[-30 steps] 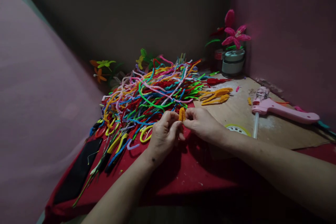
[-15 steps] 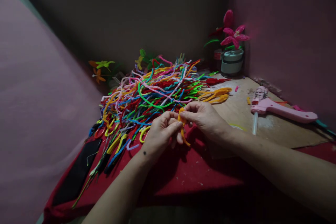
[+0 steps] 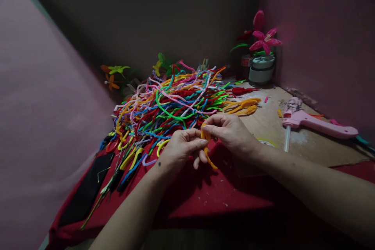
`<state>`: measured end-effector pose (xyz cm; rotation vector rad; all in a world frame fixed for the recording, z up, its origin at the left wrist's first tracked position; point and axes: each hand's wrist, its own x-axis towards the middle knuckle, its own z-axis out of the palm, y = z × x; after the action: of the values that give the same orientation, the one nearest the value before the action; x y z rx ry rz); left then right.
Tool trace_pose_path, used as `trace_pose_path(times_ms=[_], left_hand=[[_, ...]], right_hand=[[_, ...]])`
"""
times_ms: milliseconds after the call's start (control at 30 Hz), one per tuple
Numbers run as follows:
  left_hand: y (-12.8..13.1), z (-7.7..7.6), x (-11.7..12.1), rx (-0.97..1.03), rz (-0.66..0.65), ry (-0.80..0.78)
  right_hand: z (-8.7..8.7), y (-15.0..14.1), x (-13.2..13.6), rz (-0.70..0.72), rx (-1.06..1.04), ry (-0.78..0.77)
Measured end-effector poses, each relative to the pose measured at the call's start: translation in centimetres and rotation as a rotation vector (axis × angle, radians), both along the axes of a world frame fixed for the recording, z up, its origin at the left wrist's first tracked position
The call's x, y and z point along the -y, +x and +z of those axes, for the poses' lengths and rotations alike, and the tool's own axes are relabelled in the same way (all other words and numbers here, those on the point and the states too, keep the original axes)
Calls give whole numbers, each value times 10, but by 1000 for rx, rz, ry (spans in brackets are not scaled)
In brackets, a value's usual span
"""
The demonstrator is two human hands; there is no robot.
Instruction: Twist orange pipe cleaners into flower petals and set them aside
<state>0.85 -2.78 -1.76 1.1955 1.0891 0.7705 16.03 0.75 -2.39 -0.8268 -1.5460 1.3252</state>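
Both my hands meet over a red cloth [image 3: 222, 195], pinching one orange pipe cleaner [image 3: 208, 155]. My left hand [image 3: 181, 150] grips it between thumb and fingers from the left. My right hand [image 3: 231, 133] pinches its upper end from the right. The pipe cleaner's free tail curls down below my fingers. Just behind my hands lies a big heap of mixed-colour pipe cleaners [image 3: 170, 105].
Bent orange pieces [image 3: 243, 106] lie on the wooden board [image 3: 307, 140] to the right, with a pink glue gun [image 3: 319, 123]. A pink pipe-cleaner flower [image 3: 265, 39] stands in a pot [image 3: 261, 69] in the far corner. A black flat object [image 3: 88, 189] lies at the left.
The orange pipe cleaner has been drawn out: a short stub between my fingers before, now a tail hanging below them. My hands stayed roughly in place.
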Motion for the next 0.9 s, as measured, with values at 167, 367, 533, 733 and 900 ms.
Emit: trace_pose_path(times_ms=[167,367,533,733,900], left_hand=[[4,6,4,-128,13,24],[5,8,5,-216,84,110],[6,7,4,-99,235,214],[3,5,1,-209,276,324],[-4,8,-1,-27,313,222]], right_hand=[[-4,-2,1,-17,-79,-41],[-6,-3,-2,70,-103,-90],[-6,-5,3,130,-102,-232],[-9,-6,4,86,-92,-260],[-7,-6,4,141,-5,-241]])
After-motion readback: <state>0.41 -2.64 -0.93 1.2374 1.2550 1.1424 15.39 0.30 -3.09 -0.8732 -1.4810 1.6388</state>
